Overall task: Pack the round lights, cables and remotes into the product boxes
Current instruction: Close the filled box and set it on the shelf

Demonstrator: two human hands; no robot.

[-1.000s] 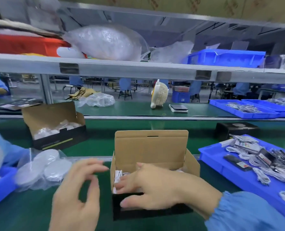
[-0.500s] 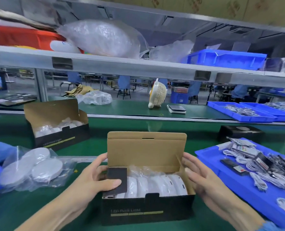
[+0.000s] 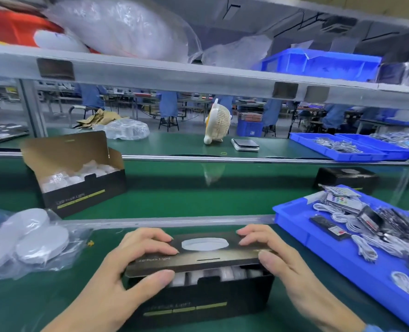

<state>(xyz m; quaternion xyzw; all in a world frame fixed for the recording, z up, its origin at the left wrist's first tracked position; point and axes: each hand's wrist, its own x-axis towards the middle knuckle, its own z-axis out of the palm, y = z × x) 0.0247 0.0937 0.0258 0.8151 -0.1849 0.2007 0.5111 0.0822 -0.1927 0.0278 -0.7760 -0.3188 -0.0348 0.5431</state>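
A black product box (image 3: pixel 198 300) stands on the green bench in front of me. Its lid (image 3: pixel 203 255) is folded down almost flat, and bagged white round lights (image 3: pixel 220 274) show through the gap under it. My left hand (image 3: pixel 136 267) grips the lid's left end, fingers on top and thumb on the box front. My right hand (image 3: pixel 277 257) grips the right end the same way. A second box (image 3: pixel 79 178) stands open at the back left with lights inside. A bag of round lights (image 3: pixel 28 240) lies at the left.
A blue tray (image 3: pixel 342 257) at the right holds remotes (image 3: pixel 340 200) and white cables (image 3: pixel 364 243). A shut black box (image 3: pixel 344 178) stands behind it. Further back are a small fan (image 3: pixel 218 123), a scale (image 3: pixel 245 144) and more blue trays (image 3: pixel 349 149).
The lid stood upright half a second ago; both hands have folded it down over the lights. My hands moved from the box's sides onto the lid.
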